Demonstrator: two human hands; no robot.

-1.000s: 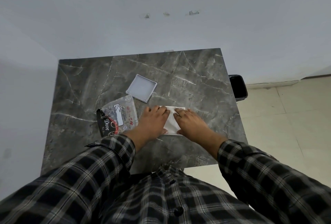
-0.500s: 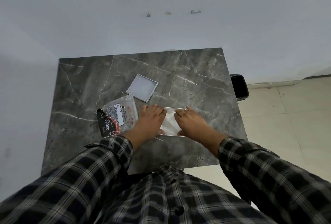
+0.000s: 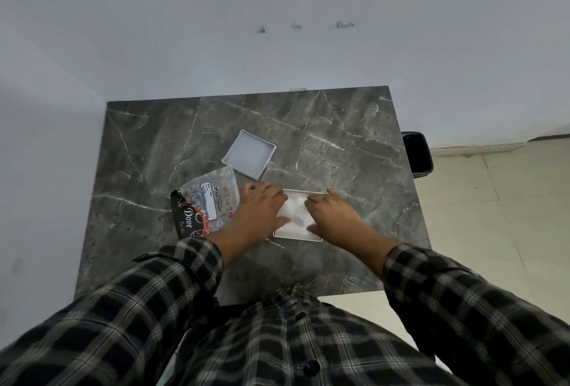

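Observation:
A clear square box with white tissue inside lies near the front middle of the dark marble table. My left hand lies over the box's left side, fingers spread flat on the tissue. On the right side sits my right hand, fingers extended and pressing the tissue down, thumb at the box's near edge. Much of the box is hidden under both hands. The box's clear square lid lies apart, further back on the table.
A plastic tissue packet with black and red print lies just left of my left hand. A black bin stands on the floor past the table's right edge. White walls border the table at the back and left.
The folded white tissue has gone from lying raised between my hands to sitting down inside the clear box. Both hands shifted slightly apart and now press on it.

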